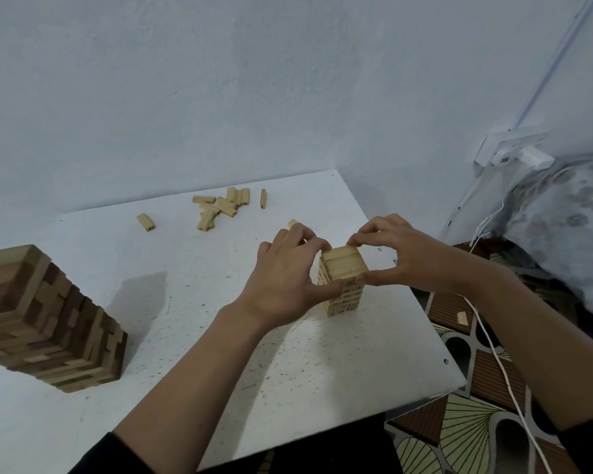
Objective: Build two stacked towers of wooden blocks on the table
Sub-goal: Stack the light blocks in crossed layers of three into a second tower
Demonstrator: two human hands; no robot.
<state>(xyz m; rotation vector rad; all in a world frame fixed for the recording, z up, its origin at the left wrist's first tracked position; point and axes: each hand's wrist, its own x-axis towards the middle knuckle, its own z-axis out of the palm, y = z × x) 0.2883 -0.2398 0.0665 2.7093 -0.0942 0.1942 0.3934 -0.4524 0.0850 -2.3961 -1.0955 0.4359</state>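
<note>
Dim, cool light from the left; the big tower (48,319) casts a soft shadow rightward on the table (220,354). Wide-angle bending and blur at edges.

No words or numbers can be read here. The loose blocks (226,204) near the far edge of the tabletop have tiny dark marks on their ends. The small tower (344,299) near the right edge of the tabletop has rows of little dark marks on its sides. These marks may be print, but they are all too small and fuzzy to read.
</note>
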